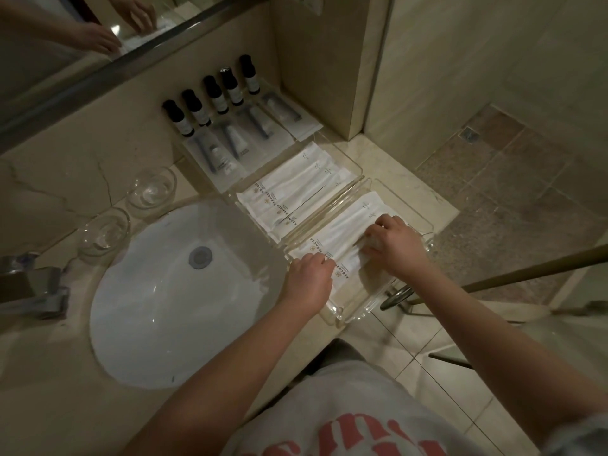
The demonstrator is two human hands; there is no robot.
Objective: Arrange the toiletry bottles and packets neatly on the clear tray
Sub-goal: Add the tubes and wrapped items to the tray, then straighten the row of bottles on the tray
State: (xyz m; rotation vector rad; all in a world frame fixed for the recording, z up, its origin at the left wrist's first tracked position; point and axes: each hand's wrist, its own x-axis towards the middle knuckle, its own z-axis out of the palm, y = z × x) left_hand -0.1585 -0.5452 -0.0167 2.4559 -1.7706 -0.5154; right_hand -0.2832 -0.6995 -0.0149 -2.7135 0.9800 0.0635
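Two clear trays sit side by side on the counter right of the sink. The near tray (362, 309) holds long white packets (342, 230). My left hand (309, 281) pinches the packets' near ends and my right hand (393, 243) presses on them from the right. The far tray (357, 169) holds several more white packets (296, 189) lying in a row. Behind it stand several dark-capped bottles (215, 93) in a line along the wall, with clear-wrapped toiletry kits (237, 139) lying in front of them.
A white sink basin (171, 291) lies to the left with a tap (36, 291) at its left. Two glass tumblers (151, 189) stand behind the basin. A mirror (65, 34) runs along the back wall. A metal rail (493, 281) crosses at the right, above the floor tiles.
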